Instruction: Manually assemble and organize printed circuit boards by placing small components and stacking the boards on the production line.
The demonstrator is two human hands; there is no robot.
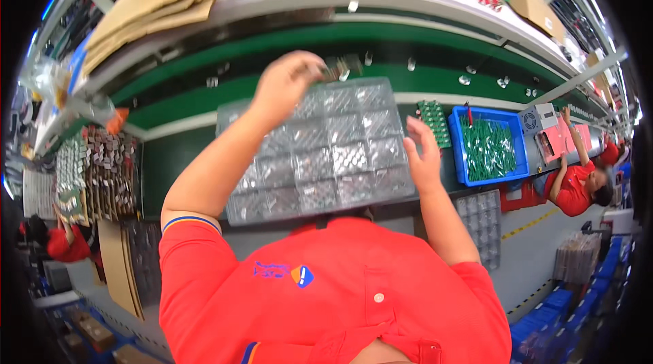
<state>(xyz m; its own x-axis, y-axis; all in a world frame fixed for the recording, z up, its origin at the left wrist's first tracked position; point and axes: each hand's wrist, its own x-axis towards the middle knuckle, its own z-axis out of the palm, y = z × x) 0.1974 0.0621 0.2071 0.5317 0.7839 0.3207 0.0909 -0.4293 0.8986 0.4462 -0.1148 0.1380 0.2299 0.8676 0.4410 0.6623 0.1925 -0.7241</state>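
Clear moulded plastic fills the middle of the scene: a compartment tray (320, 150) lies in front of the person in the red shirt (326, 296), near edge almost against the chest, so every pocket sits within arm's reach. The left hand (289, 85) is up at the tray's far left corner, fingers bunched and pinching a small dark part (340, 68) just beyond the far rim. The right hand (422, 157) stands at the tray's right edge with fingers spread and holding nothing, palm against the rim as if steadying it.

One tray, then, with roughly four rows of four or five pockets; each seems to carry something shiny, though what is too blurred to tell. One small part sits in the pinch.

Further right, one blue bin (488, 146) of green pieces stands on the green conveyor belt (204, 99), with a strip of green boards (434, 121) beside it. One more grey tray (481, 224) lies at the near right. Far left, stacked trays (95, 174) wait. At least two co-workers in red are seated, one at the far right (578, 184), one at the near left (64, 241).
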